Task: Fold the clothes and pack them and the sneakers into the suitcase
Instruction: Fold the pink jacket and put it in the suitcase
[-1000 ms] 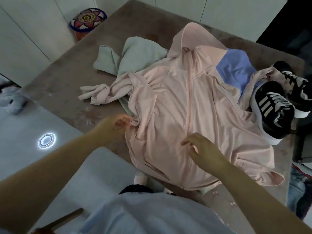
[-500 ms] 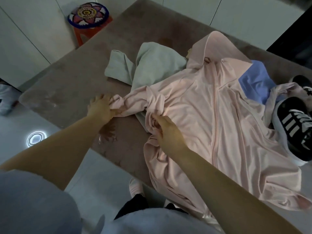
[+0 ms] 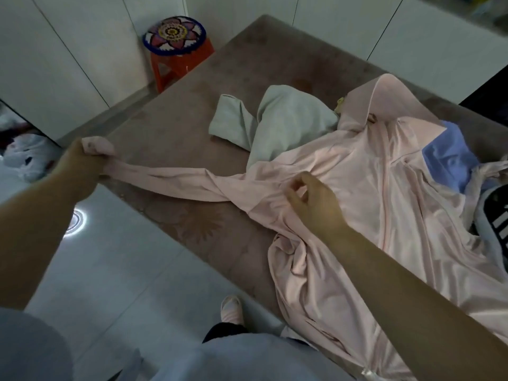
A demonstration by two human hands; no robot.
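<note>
A pale pink zip hoodie (image 3: 384, 215) lies front-up across the brown bed (image 3: 247, 64), its hood toward the far side. My left hand (image 3: 79, 163) grips the cuff of its left sleeve, pulled out straight past the bed's left edge. My right hand (image 3: 313, 204) hovers over the shoulder seam with fingers loosely curled, holding nothing. A pale green garment (image 3: 275, 119) lies crumpled behind the sleeve. A blue garment (image 3: 448, 158) peeks from under the hoodie at right. A black sneaker with white stripes (image 3: 494, 221) sits at the right edge, mostly cut off.
A red stool with a patterned round cushion (image 3: 176, 42) stands by the bed's far left corner. White cupboard doors (image 3: 343, 28) line the back wall. A white bag (image 3: 24, 158) lies on the tiled floor at left. My slippered foot (image 3: 231, 309) stands beside the bed.
My left hand has drawn the bunched sleeve out to the left until it lies straight. My right hand let go of the fabric and now hovers by the shoulder. The view shifted left.
</note>
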